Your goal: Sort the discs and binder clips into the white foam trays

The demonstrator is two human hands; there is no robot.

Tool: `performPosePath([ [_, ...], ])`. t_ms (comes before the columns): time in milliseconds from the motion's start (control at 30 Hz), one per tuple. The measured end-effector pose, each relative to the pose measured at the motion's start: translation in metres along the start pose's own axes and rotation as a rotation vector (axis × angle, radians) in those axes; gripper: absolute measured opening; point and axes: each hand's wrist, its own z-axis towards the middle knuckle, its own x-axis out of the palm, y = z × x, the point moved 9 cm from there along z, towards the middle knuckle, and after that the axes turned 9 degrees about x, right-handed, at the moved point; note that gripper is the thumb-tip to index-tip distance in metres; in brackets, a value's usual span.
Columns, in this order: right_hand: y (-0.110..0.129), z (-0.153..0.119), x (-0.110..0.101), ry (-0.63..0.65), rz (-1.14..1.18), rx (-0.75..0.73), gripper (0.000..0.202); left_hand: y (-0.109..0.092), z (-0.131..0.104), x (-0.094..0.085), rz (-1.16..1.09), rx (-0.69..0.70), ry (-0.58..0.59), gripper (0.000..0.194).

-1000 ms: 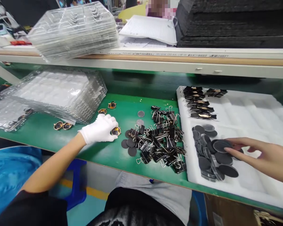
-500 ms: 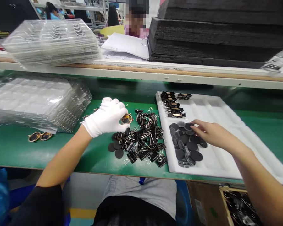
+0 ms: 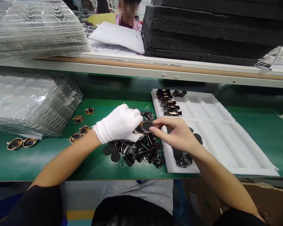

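My left hand (image 3: 120, 123), in a white glove, pinches a round-lensed sunglasses frame (image 3: 139, 128); the glove covers most of it. Bare, my right hand (image 3: 178, 133) grips a black disc (image 3: 147, 126) by its edge, right up against the visible lens. Beneath both hands lies a heap of black binder clips (image 3: 141, 153), with a few loose discs (image 3: 115, 157) at its left. More discs (image 3: 184, 158) sit in the near left part of the white foam tray (image 3: 226, 131), partly behind my right hand. Clipped frames (image 3: 168, 105) fill the tray's far left corner.
Gold-rimmed sunglasses (image 3: 21, 143) and other frames (image 3: 78, 119) lie on the green table at left. Behind them is a stack of clear plastic trays (image 3: 37, 106). A shelf edge (image 3: 132, 67) crosses above, bearing black foam sheets (image 3: 202, 37) and papers (image 3: 118, 36). A person sits beyond.
My right hand has come left from the discs in the foam tray, bringing one disc to the sunglasses. My left hand has shifted slightly right over the clips. The view has turned somewhat.
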Motion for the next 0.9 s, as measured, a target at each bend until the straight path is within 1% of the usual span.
performPosePath([
  [67, -0.014, 0.009, 0.020, 0.089, 0.104, 0.123, 0.020, -0.001, -0.001, 0.000, 0.035, 0.013, -0.024, 0.034],
  [100, -0.022, 0.013, 0.026, 0.096, 0.163, 0.170, 0.021, -0.002, 0.000, 0.000, 0.049, 0.026, -0.028, 0.033],
  [200, -0.041, 0.018, 0.035, 0.085, 0.341, 0.267, 0.029, -0.004, 0.002, 0.003, 0.037, 0.044, -0.013, 0.032],
  [267, -0.052, 0.017, 0.040, 0.097, 0.419, 0.317, 0.035, 0.001, 0.002, 0.007, -0.042, 0.009, 0.014, 0.037],
  [333, -0.059, 0.016, 0.039, 0.071, 0.463, 0.338, 0.036, 0.009, 0.000, 0.012, -0.211, -0.062, 0.038, 0.051],
  [367, -0.062, 0.016, 0.037, 0.044, 0.486, 0.336, 0.037, 0.013, -0.002, 0.016, -0.331, -0.106, 0.043, 0.057],
  [400, -0.065, 0.015, 0.035, 0.024, 0.510, 0.331, 0.039, 0.017, -0.003, 0.021, -0.464, -0.156, 0.039, 0.060],
  [467, -0.068, 0.015, 0.035, 0.019, 0.555, 0.323, 0.041, 0.024, -0.005, 0.030, -0.697, -0.274, 0.002, 0.052],
  [533, -0.071, 0.016, 0.035, 0.023, 0.594, 0.316, 0.040, 0.030, -0.006, 0.038, -0.819, -0.398, -0.053, 0.039],
  [600, -0.071, 0.016, 0.037, 0.039, 0.608, 0.312, 0.038, 0.031, -0.006, 0.041, -0.848, -0.463, -0.089, 0.030],
  [667, -0.071, 0.016, 0.037, 0.058, 0.613, 0.311, 0.039, 0.030, -0.004, 0.040, -0.868, -0.452, -0.090, 0.026],
  [733, -0.072, 0.016, 0.036, 0.060, 0.661, 0.328, 0.038, 0.035, -0.005, 0.036, -0.878, -0.428, -0.066, 0.031],
  [767, -0.074, 0.016, 0.034, 0.051, 0.708, 0.346, 0.038, 0.041, -0.008, 0.033, -0.855, -0.433, -0.055, 0.037],
  [833, -0.079, 0.016, 0.030, 0.027, 0.831, 0.404, 0.034, 0.056, -0.017, 0.030, -0.727, -0.457, -0.001, 0.045],
  [900, -0.086, 0.016, 0.031, 0.015, 0.958, 0.488, 0.028, 0.066, -0.024, 0.036, -0.560, -0.464, 0.112, 0.047],
])
